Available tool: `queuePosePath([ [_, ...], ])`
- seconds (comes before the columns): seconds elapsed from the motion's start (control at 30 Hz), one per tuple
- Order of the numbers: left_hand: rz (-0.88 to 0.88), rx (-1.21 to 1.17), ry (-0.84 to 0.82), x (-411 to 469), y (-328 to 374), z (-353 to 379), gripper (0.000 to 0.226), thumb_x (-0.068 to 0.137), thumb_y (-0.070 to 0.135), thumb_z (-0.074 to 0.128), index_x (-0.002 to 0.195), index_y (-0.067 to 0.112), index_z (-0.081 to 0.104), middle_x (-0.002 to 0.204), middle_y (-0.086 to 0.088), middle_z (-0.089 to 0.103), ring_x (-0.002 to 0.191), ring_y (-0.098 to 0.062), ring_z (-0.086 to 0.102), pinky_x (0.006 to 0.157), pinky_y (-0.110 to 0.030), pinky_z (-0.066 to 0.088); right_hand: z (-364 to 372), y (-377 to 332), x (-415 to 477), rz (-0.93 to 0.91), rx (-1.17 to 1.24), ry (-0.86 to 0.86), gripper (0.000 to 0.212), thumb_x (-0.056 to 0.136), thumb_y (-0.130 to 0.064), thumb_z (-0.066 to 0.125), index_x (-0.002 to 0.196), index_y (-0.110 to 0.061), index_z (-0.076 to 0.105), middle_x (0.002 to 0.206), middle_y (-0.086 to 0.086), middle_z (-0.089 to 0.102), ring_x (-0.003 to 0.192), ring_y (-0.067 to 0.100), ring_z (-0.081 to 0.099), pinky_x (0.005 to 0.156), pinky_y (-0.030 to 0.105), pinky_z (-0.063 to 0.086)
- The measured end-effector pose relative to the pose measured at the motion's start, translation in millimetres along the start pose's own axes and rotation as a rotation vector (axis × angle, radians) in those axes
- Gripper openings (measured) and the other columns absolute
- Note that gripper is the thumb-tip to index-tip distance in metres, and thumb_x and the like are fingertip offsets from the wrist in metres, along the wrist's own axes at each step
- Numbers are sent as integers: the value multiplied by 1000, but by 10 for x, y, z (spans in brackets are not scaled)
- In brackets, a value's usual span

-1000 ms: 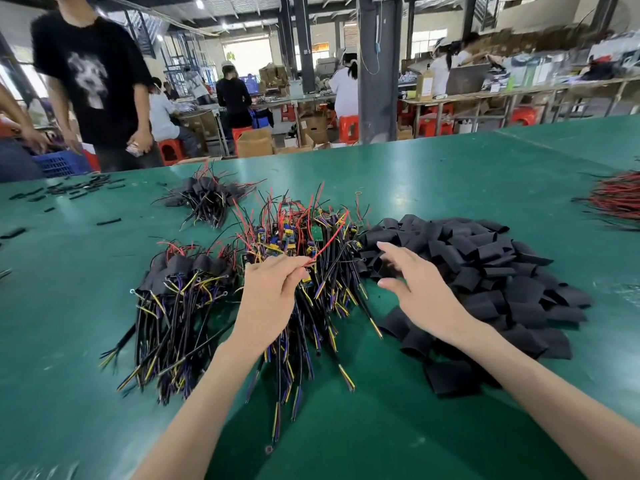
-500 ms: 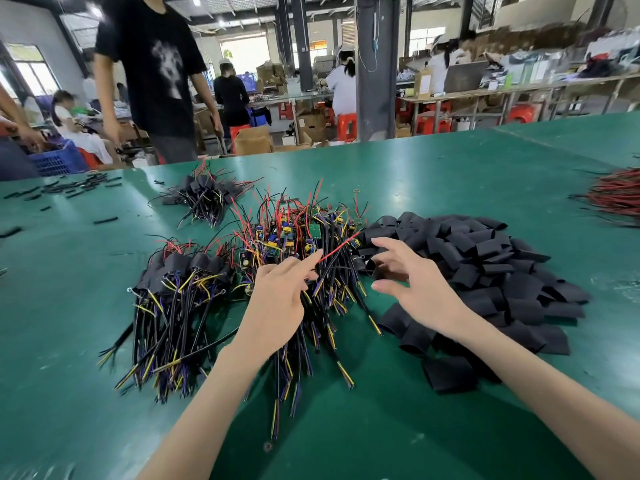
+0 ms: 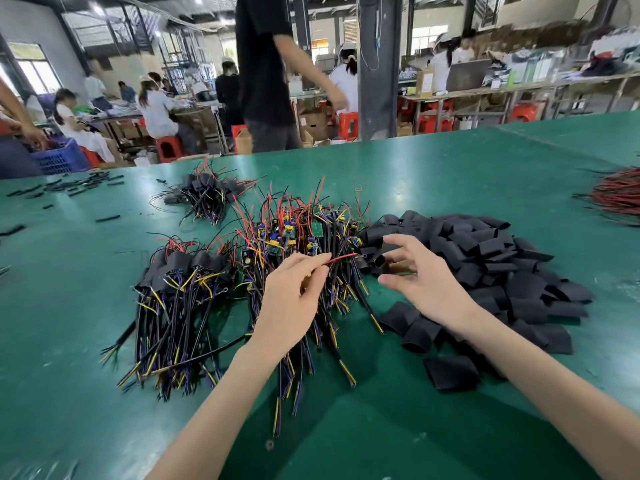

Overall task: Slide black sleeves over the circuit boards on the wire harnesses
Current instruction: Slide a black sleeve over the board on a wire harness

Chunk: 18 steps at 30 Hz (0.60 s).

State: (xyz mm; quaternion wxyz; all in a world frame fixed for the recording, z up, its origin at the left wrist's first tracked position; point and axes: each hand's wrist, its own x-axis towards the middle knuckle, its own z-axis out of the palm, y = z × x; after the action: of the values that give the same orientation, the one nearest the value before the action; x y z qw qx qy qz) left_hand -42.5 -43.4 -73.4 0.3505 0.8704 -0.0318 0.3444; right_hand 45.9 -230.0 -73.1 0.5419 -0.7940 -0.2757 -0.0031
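Left hand (image 3: 291, 306) now pinches a red wire (image 3: 341, 257), drawn right from the middle harness pile (image 3: 298, 237). Right hand (image 3: 426, 285), fingers spread and holding nothing, has reached a sleeve (image 3: 379, 260) at the left edge of the sleeve pile (image 3: 502, 258); sleeving looks imminent.

Heaps wall off the middle of your table; the open mat lies nearer you and off to the right.

The sleeved bundle (image 3: 180, 271), the bare harness pile (image 3: 301, 237) and the black sleeves (image 3: 485, 258) lie side by side, nearly touching, leaving you no lane between them. A red wire (image 3: 343, 257) pinched in your left hand (image 3: 291, 306) crosses the narrow gap toward your right hand (image 3: 426, 282). You have bare green mat (image 3: 374, 431) between your forearms, and a wide strip right of the sleeves, before the red cable heap (image 3: 620, 195).
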Motion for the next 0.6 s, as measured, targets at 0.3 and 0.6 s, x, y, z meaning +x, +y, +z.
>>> queuePosePath([
  [0.3, -186, -190, 1, 13, 70, 34, 16, 87, 11, 65, 87, 26, 71, 84, 7, 69, 72, 3, 57, 69, -9, 41, 45, -36, -58, -92, -56, -84, 64, 77, 0, 72, 125, -31, 46, 99, -12, 62, 87, -11, 57, 77, -2, 36],
  [0.6, -138, -164, -21, -2, 77, 46, 17, 88, 11, 65, 84, 26, 71, 82, 9, 66, 70, 0, 54, 66, -11, 37, 46, -39, -66, -150, -50, -68, 68, 76, -1, 74, 117, -44, 42, 103, -11, 64, 90, -6, 58, 84, 1, 37],
])
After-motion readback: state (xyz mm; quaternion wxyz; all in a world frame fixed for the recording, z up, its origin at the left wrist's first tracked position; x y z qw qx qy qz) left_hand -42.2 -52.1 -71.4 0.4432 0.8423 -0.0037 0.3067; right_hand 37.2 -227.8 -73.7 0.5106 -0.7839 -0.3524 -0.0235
